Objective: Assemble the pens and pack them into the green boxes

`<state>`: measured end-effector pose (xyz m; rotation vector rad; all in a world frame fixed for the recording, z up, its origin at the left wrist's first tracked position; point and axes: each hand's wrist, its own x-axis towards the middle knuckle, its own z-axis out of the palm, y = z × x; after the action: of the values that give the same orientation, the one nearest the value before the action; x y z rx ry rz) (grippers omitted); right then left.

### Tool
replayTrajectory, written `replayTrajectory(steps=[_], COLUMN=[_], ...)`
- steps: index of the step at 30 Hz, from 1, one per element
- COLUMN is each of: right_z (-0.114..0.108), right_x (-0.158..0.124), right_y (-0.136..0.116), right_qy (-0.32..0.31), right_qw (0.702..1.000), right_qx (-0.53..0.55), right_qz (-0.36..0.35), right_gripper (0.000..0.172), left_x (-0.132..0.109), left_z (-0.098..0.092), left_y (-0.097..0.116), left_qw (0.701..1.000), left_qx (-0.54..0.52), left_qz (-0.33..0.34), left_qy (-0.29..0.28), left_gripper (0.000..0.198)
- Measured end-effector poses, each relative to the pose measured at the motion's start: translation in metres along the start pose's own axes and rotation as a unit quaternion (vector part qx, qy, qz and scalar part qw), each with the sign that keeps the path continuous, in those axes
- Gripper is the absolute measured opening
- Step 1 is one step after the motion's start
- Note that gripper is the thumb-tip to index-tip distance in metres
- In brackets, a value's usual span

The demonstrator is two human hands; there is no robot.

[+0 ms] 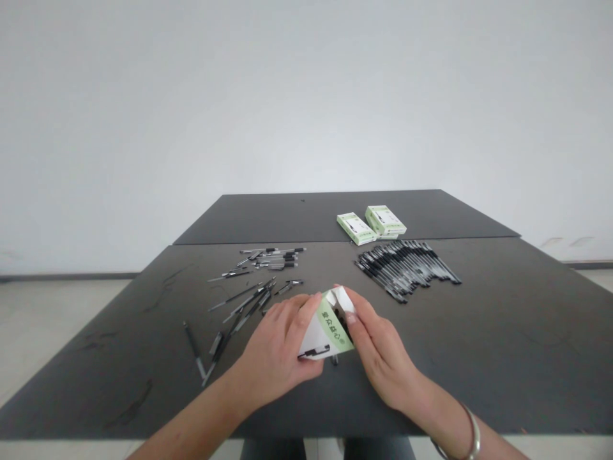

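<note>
Between my hands, above the near part of the table, is a small white and green pen box (330, 327) with a pen printed on its side. My left hand (282, 342) is closed round the box's left side. At the box's open right end, the fingers of my right hand (378, 348) press on the edge and flap. Dark pen ends show inside that opening. My fingers partly hide the box, and a pen tip (334, 360) shows on the table beneath it.
Loose black and clear pens (249, 303) lie scattered left of my hands, with another cluster (275, 257) farther back. A neat row of pens (407, 265) lies to the right. Behind it are a flat pen box (357, 229) and stacked boxes (385, 220) on the dark table (502, 332).
</note>
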<state>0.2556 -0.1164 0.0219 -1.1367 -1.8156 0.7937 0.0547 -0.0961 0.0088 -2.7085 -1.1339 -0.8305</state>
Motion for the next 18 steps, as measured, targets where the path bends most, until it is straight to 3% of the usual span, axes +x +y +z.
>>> replayTrajectory(steps=[5, 6, 8, 9, 11, 13, 18], right_z=[-0.020, -0.028, -0.045, -0.052, -0.063, -0.065, -0.057], right_x=[0.019, 0.028, 0.047, 0.055, 0.068, 0.075, 0.076], right_y=[0.021, 0.031, 0.054, 0.066, 0.087, 0.100, 0.107], right_qy=[0.065, 0.088, 0.118, 0.112, 0.035, -0.010, -0.030], right_qw=[0.997, 0.995, 0.972, 0.948, 0.897, 0.865, 0.858], right_qx=[0.005, -0.026, -0.199, -0.294, -0.429, -0.486, -0.498], right_qz=[0.032, 0.037, 0.046, 0.056, 0.098, 0.123, 0.123], right_gripper=[0.037, 0.037, 0.027, 0.023, 0.020, 0.019, 0.019], left_x=[0.001, 0.001, 0.001, 0.001, 0.001, 0.001, 0.004], left_z=[0.000, 0.000, 0.000, 0.000, 0.002, 0.004, 0.007], left_y=[-0.006, -0.008, -0.012, -0.014, -0.016, -0.017, -0.017], left_qw=[0.998, 0.997, 0.995, 0.995, 0.995, 0.995, 0.996], left_qx=[0.010, 0.013, 0.016, 0.016, 0.014, 0.012, 0.005], left_qz=[-0.055, -0.066, -0.076, -0.076, -0.074, -0.077, -0.075], left_qy=[-0.039, -0.049, -0.059, -0.059, -0.057, -0.056, -0.046], left_gripper=[0.075, 0.072, 0.070, 0.069, 0.069, 0.068, 0.068])
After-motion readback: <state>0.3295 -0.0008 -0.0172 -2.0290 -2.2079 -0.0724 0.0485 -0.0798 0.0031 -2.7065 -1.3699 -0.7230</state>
